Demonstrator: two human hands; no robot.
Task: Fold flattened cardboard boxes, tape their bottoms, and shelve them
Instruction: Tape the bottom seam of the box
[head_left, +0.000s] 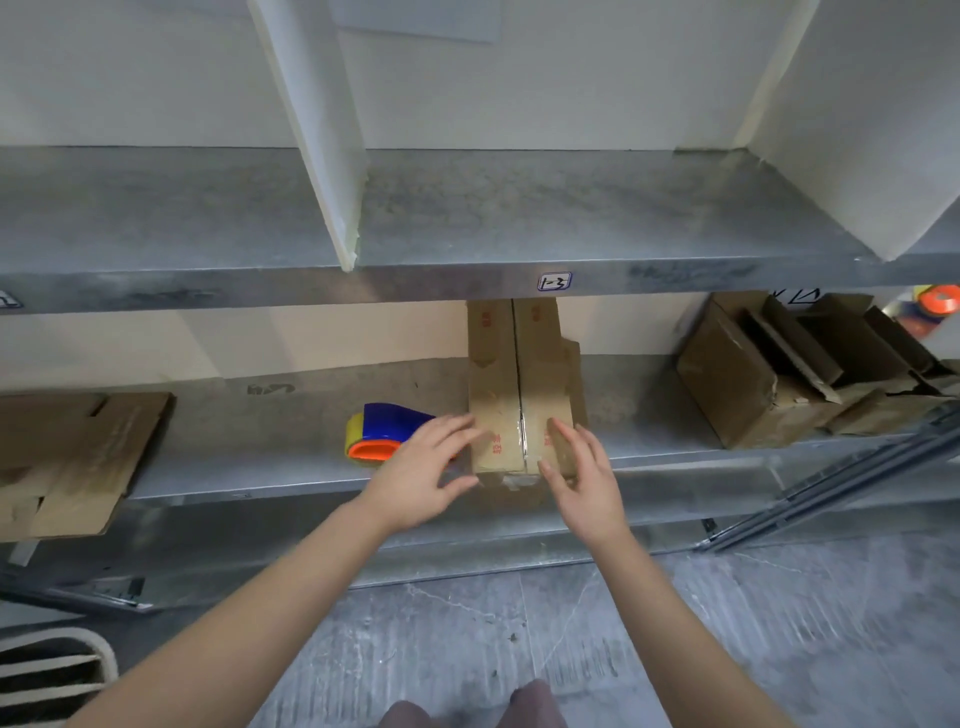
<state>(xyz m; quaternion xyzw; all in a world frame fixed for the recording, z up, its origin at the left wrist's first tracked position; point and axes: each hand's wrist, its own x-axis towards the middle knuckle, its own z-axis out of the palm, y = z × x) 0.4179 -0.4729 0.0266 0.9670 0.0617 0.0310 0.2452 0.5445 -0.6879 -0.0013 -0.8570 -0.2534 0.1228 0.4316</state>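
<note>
A small cardboard box lies on the lower metal shelf, its clear-taped seam facing up and its near end at the shelf's front edge. My left hand reaches to the box's left front corner, fingers straight and spread, the fingertips at its top. My right hand lies against the box's right front side with straight fingers, thumb near the taped end. A blue, yellow and orange tape dispenser lies on the shelf just left of the box, partly behind my left hand.
Flattened cardboard lies at the shelf's left end. Several folded boxes crowd the right end, with a tape roll beyond. The upper shelf holds white dividers. Metal rails lean at right over a grey floor.
</note>
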